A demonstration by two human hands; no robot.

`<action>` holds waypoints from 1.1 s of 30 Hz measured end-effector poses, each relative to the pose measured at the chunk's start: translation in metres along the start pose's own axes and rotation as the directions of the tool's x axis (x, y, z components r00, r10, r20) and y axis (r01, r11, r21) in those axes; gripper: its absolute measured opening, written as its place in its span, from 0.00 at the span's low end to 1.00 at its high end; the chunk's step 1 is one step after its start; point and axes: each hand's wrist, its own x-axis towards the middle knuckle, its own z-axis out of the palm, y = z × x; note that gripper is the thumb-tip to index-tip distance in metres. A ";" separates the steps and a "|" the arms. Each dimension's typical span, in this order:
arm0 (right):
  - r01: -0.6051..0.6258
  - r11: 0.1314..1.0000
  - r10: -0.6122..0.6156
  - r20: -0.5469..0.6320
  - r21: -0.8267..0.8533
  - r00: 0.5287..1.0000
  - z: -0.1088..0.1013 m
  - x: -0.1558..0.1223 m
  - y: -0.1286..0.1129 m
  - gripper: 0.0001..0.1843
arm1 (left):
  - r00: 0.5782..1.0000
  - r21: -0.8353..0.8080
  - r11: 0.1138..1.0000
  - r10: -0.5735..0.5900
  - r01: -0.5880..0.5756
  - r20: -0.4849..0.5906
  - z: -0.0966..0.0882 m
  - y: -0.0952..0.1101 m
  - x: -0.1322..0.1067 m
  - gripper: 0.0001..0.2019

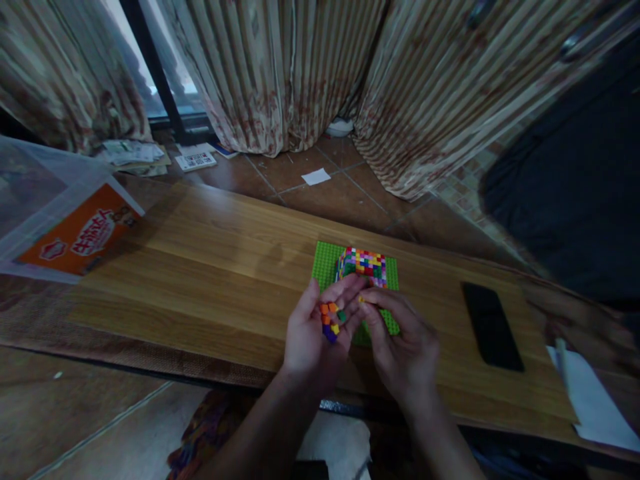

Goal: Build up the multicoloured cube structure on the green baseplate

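My left hand is turned palm up and cupped, and several small toy bricks in orange, yellow, green and purple rest in it. Between thumb and forefinger, my right hand pinches a small yellow brick beside the left fingertips. Just beyond both hands lies a green studded baseplate on the wooden table. A block of many-coloured bricks stands on the baseplate, its near part hidden by my fingers.
A black phone lies on the table to the right, with white paper past it. At the left stands a translucent bin with an orange label. Dark cloth fills the right; curtains hang behind.
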 end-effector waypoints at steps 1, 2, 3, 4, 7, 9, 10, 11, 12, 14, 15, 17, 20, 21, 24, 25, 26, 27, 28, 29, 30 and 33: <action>-0.020 1.000 0.021 -0.039 0.017 0.999 -0.001 0.000 0.002 0.08 | 0.999 0.005 1.000 0.019 -0.019 -0.044 -0.001 0.001 0.001 0.23; -0.037 0.999 0.039 -0.077 0.026 0.996 -0.003 0.001 0.004 0.07 | 0.995 0.013 0.999 0.039 -0.038 -0.097 -0.002 0.003 0.002 0.21; -0.049 0.998 0.052 -0.109 0.030 0.993 -0.005 0.002 0.006 0.07 | 0.987 0.023 0.998 0.060 -0.057 -0.152 -0.003 0.004 0.003 0.20; -0.061 0.998 0.064 -0.133 0.028 0.989 -0.006 0.003 0.009 0.07 | 0.977 0.035 0.997 0.077 -0.071 -0.200 -0.003 0.006 0.003 0.19; -0.080 0.997 0.077 -0.156 -0.013 0.985 -0.011 0.007 0.019 0.09 | 0.960 0.078 0.995 0.086 -0.067 -0.268 -0.004 0.008 0.004 0.16; -0.071 0.996 0.062 -0.141 -0.060 0.988 -0.012 0.008 0.025 0.09 | 0.964 0.099 0.995 0.057 -0.032 -0.260 -0.005 0.006 0.004 0.14; -0.063 0.995 0.053 -0.121 -0.082 0.991 -0.012 0.009 0.028 0.10 | 0.968 0.104 0.994 0.039 -0.013 -0.249 -0.006 0.005 0.004 0.14; -0.053 0.994 0.044 -0.095 -0.100 0.995 -0.011 0.009 0.029 0.10 | 0.971 0.108 0.994 0.022 0.004 -0.239 -0.006 0.004 0.005 0.13; -0.041 0.993 0.034 -0.068 -0.112 0.997 -0.011 0.009 0.031 0.10 | 0.973 0.112 0.994 0.007 0.019 -0.229 -0.007 0.002 0.005 0.12; -0.021 0.992 0.018 -0.022 -0.126 1.000 -0.009 0.008 0.033 0.10 | 0.975 0.120 0.992 -0.014 0.041 -0.220 -0.008 0.000 0.005 0.11; -0.010 0.991 0.009 -0.007 -0.136 1.000 -0.009 0.008 0.033 0.09 | 0.976 0.125 0.991 -0.020 0.049 -0.219 -0.009 0.000 0.005 0.11; 0.015 0.984 -0.015 0.005 -0.175 1.000 -0.009 0.009 0.034 0.07 | 0.976 0.132 0.990 -0.024 0.054 -0.219 -0.010 -0.001 0.006 0.11; 0.057 0.967 -0.054 0.017 -0.249 0.998 -0.011 0.011 0.034 0.06 | 0.975 0.137 0.989 -0.020 0.051 -0.220 -0.010 0.000 0.006 0.11; 0.068 0.962 -0.065 0.019 -0.265 0.998 -0.011 0.012 0.034 0.06 | 0.975 0.139 0.989 -0.018 0.050 -0.223 -0.010 0.000 0.006 0.11; 0.083 0.953 -0.085 0.005 -0.293 0.996 -0.010 0.014 0.034 0.07 | 0.975 0.140 0.989 -0.016 0.048 -0.222 -0.010 0.000 0.006 0.10; 0.080 0.951 -0.085 -0.004 -0.298 0.996 -0.010 0.014 0.033 0.07 | 0.975 0.141 0.989 -0.014 0.046 -0.221 -0.010 0.000 0.006 0.10; 0.074 0.951 -0.082 -0.015 -0.301 0.997 -0.009 0.013 0.033 0.07 | 0.975 0.142 0.989 -0.012 0.044 -0.220 -0.010 0.000 0.006 0.10; 0.064 0.951 -0.075 -0.024 -0.301 0.997 -0.008 0.013 0.033 0.06 | 0.975 0.143 0.989 -0.009 0.042 -0.220 -0.010 0.000 0.005 0.10; 0.053 0.953 -0.065 -0.033 -0.299 0.997 -0.007 0.012 0.033 0.06 | 0.975 0.142 0.989 -0.008 0.040 -0.221 -0.009 0.001 0.005 0.10; 0.041 0.955 -0.057 -0.044 -0.293 0.997 -0.007 0.012 0.032 0.06 | 0.975 0.140 0.989 -0.008 0.040 -0.222 -0.009 0.001 0.005 0.10; 0.031 0.958 -0.048 -0.054 -0.284 0.997 -0.007 0.011 0.032 0.05 | 0.974 0.138 0.990 -0.010 0.042 -0.224 -0.009 0.002 0.005 0.10; 0.010 0.966 -0.037 -0.101 -0.257 0.994 -0.008 0.009 0.032 0.05 | 0.972 0.135 0.990 -0.012 0.045 -0.236 -0.008 0.002 0.005 0.11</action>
